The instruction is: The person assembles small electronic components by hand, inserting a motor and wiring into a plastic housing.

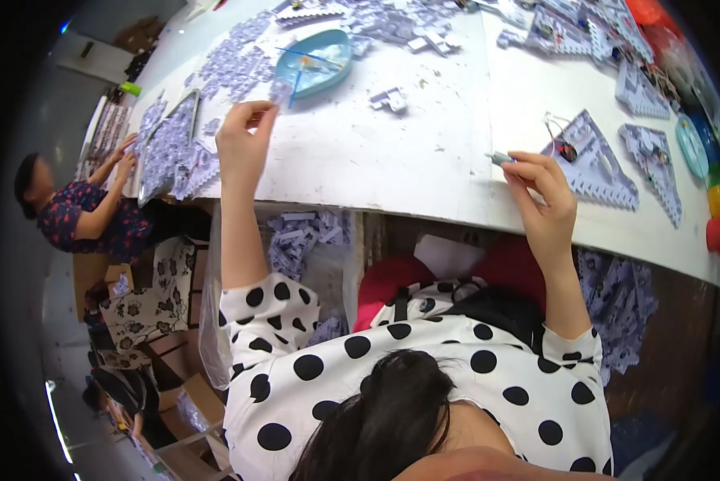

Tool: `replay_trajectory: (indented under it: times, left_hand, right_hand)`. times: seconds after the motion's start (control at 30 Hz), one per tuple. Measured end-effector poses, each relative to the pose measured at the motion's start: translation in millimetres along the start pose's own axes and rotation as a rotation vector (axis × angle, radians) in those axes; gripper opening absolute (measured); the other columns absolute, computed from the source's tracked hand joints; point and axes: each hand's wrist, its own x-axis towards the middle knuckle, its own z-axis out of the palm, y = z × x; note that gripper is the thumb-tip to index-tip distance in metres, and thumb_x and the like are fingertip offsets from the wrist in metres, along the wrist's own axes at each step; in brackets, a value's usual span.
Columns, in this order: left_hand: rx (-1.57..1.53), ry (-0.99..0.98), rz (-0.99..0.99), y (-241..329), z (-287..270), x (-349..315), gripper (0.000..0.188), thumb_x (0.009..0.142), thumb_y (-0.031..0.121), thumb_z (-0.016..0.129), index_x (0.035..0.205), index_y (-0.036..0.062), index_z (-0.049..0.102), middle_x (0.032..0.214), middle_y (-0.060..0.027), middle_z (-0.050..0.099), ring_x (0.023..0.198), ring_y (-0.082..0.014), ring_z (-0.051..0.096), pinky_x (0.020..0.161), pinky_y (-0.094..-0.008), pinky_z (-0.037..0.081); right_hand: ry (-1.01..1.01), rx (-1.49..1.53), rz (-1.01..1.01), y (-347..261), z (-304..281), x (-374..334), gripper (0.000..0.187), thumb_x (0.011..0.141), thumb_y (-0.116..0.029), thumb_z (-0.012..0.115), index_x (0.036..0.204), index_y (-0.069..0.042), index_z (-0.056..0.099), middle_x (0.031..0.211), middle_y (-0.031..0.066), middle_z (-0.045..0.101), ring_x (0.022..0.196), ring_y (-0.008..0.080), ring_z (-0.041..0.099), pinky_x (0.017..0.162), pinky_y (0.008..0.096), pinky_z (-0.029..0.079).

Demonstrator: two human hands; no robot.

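My left hand (244,148) is raised over the table's front left part, thumb and fingertips pinched on a small pale plastic piece (280,90). Just beyond it stands a teal dish (325,85) holding whitish stuff, with thin blue sticks (297,84) leaning on its rim. Over the table's right part, my right hand (543,191) grips a small grey cylindrical part (501,158) between thumb and fingers, its thin tip pointing left. Beside that hand lies a triangular grey plastic panel (592,164) with wires and a small round dark part. Between my hands sits a loose grey plastic piece (389,99).
Small grey parts (232,68) spread over the far left, near a heaped tray (193,120). More panels (639,88) and a light-blue oval dish (691,147) lie right. Another person (95,208) works at left. Under the table's edge (424,215), a bin holds parts (300,240).
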Motion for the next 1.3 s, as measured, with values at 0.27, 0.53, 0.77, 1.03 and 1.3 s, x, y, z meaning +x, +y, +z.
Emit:
replay_trajectory:
  times: [0.27, 0.53, 0.77, 1.03, 1.3]
  left_hand:
    - [-0.087, -0.336, 0.457, 96, 61, -76, 0.017, 0.084, 0.007, 0.078, 0.099, 0.0026, 0.072, 0.093, -0.009, 0.07, 0.082, -0.0204, 0.068, 0.074, -0.0322, 0.055]
    - [-0.29, -0.331, 0.268, 152, 97, -95, 0.036, 0.079, 0.017, 0.086, 0.109, 0.0025, 0.072, 0.089, -0.0075, 0.068, 0.065, -0.0111, 0.061, 0.059, -0.0255, 0.052]
    - [-0.287, -0.647, 0.358, 115, 88, -55, 0.055, 0.078, 0.008, 0.081, 0.131, 0.0084, 0.067, 0.124, -0.0123, 0.067, 0.111, -0.022, 0.062, 0.104, -0.0331, 0.045]
    - [-0.466, -0.539, 0.217, 131, 107, -95, 0.062, 0.075, 0.01, 0.086, 0.134, 0.011, 0.065, 0.113, -0.0089, 0.07, 0.106, -0.0194, 0.067, 0.095, -0.0334, 0.052]
    - [-0.459, -0.513, 0.252, 125, 108, -95, 0.057, 0.077, 0.011, 0.085, 0.131, 0.009, 0.066, 0.115, -0.0099, 0.069, 0.107, -0.0201, 0.067, 0.095, -0.0331, 0.052]
  right_hand:
    - [0.019, 0.094, 0.007, 4, 3, 3, 0.016, 0.09, 0.003, 0.067, 0.104, -0.003, 0.073, 0.108, 0.01, 0.069, 0.095, 0.019, 0.07, 0.082, 0.029, 0.059]
    - [0.029, 0.09, 0.003, 6, -3, -1, 0.018, 0.09, 0.004, 0.066, 0.105, -0.003, 0.073, 0.112, 0.0115, 0.068, 0.097, 0.0203, 0.071, 0.083, 0.0299, 0.061]
    - [0.007, 0.169, -0.03, 8, -4, -2, 0.017, 0.089, 0.003, 0.068, 0.104, -0.004, 0.074, 0.107, 0.0104, 0.071, 0.091, 0.0182, 0.071, 0.077, 0.0283, 0.059]
    - [-0.064, 0.036, -0.073, 12, -5, -1, 0.019, 0.083, -0.001, 0.073, 0.1, -0.008, 0.077, 0.101, 0.0066, 0.075, 0.084, 0.0187, 0.07, 0.069, 0.0295, 0.055]
    - [-0.111, -0.289, -0.17, 10, -2, -1, 0.019, 0.081, -0.01, 0.073, 0.098, -0.015, 0.078, 0.1, 0.0003, 0.076, 0.084, 0.0204, 0.067, 0.072, 0.0315, 0.055]
